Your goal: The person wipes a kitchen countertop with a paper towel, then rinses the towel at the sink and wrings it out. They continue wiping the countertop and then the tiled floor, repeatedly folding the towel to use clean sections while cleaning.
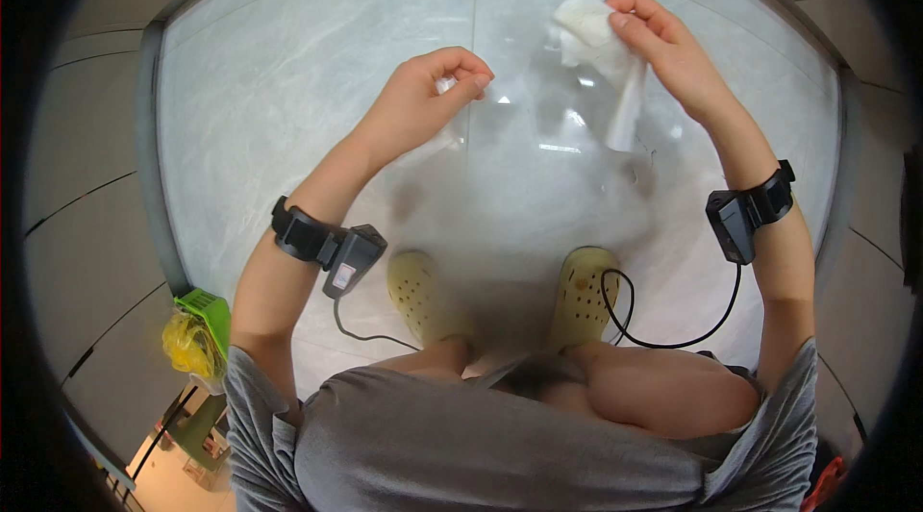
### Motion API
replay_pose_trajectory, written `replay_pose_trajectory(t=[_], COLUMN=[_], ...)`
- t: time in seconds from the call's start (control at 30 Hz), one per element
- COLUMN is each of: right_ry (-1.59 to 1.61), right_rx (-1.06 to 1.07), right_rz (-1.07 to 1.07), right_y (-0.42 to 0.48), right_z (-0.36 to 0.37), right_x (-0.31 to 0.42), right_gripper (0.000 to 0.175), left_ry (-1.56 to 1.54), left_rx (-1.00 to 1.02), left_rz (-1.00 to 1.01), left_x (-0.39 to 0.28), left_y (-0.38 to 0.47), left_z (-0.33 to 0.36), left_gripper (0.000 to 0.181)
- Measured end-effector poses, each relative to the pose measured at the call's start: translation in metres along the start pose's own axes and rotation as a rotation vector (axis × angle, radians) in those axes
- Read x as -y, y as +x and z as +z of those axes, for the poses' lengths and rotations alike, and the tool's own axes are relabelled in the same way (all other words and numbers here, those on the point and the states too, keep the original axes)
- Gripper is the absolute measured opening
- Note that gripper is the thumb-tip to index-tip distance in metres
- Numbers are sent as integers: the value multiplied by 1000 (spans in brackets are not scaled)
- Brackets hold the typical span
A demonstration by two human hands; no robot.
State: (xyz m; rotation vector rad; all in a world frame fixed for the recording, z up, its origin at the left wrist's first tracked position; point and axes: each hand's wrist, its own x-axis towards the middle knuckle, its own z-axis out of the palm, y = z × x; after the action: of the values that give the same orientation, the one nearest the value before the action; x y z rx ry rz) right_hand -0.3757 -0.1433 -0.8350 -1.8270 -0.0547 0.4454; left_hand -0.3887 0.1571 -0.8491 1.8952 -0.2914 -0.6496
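Observation:
A crumpled white tissue or thin cloth (588, 21) hangs from the thumb and fingers of my right hand (660, 36), over the pale marbled tile floor (288, 79). To the left, my left hand (440, 97) is curled, thumb against fingertips, and a small clear or whitish piece shows inside the curl; it looks like thin transparent plastic, though its full shape cannot be told. Between the hands are bright reflections and a hazy grey patch. Both forearms carry a black strapped device with a cable.
Yellow-green perforated clogs (585, 288) are on my feet below the hands. A green plastic basket (205, 306) with a yellow bag (189, 346) stands at the lower left. Grey cabinet fronts (94, 130) line both sides. A red item (828, 483) shows at the lower right.

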Motion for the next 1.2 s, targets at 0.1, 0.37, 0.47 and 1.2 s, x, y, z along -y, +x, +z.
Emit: replay_pose_trajectory(t=[0.1,0.37,0.47,1.2], right_ry=[75,-42,-44,-16], right_rx=[83,-107,-85,-109], right_rz=[-33,106,137,153], right_y=[0,-3,-4,-8], right_z=[10,-8,-12,-22], right_x=[0,-3,-10,-27], right_gripper=[27,25,25,27], left_ry=[42,868,931,954], left_rx=[38,112,61,61], left_rz=[-64,332,372,311], left_x=[7,64,84,82], left_y=[2,-8,-7,-9], left_z=[15,74,87,99], left_gripper=[17,47,52,63])
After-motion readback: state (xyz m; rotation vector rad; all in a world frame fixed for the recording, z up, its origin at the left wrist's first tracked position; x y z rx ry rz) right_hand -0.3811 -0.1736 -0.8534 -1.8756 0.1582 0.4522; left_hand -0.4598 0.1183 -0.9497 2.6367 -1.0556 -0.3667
